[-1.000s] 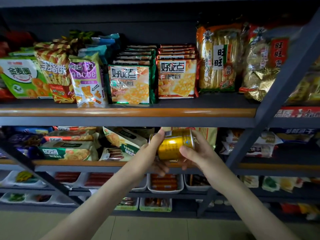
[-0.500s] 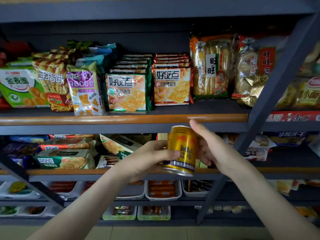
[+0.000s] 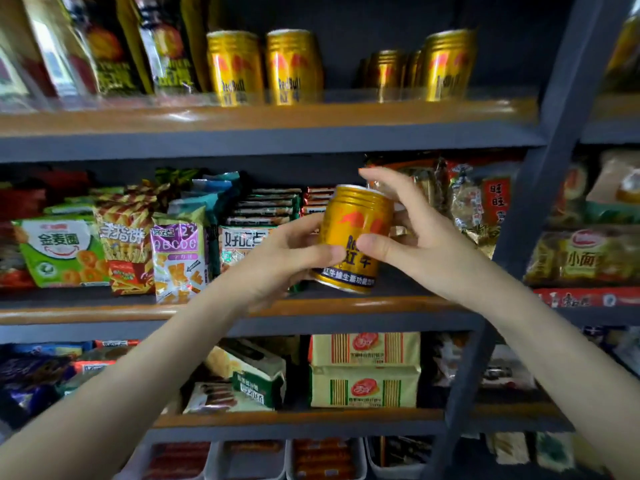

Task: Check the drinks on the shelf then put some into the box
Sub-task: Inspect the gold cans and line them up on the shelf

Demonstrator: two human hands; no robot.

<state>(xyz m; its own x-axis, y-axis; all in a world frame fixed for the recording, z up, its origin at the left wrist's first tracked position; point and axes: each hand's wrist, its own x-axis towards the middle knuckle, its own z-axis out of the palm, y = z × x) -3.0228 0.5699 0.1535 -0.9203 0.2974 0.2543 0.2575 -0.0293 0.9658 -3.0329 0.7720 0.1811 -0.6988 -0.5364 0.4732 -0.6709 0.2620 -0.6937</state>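
Observation:
A gold drink can (image 3: pixel 353 233) with red and blue print is held upright, slightly tilted, in front of the middle shelf. My left hand (image 3: pixel 284 258) grips its left side with the thumb across the front. My right hand (image 3: pixel 412 237) grips its right side, thumb on the label, fingers raised behind the top. More gold cans stand on the top shelf (image 3: pixel 263 116): two at centre (image 3: pixel 235 67) (image 3: pixel 292 65) and several at the right (image 3: pixel 446 64). No box is in view.
Snack packets (image 3: pixel 176 258) fill the middle shelf behind the hands. Biscuit packs (image 3: pixel 363 368) lie on the shelf below, with white trays (image 3: pixel 249 459) under that. A dark slanted shelf post (image 3: pixel 540 188) runs down the right side.
The can has gone from lying sideways to upright and has risen with both hands. The view has tilted up, bringing the top shelf of cans into sight.

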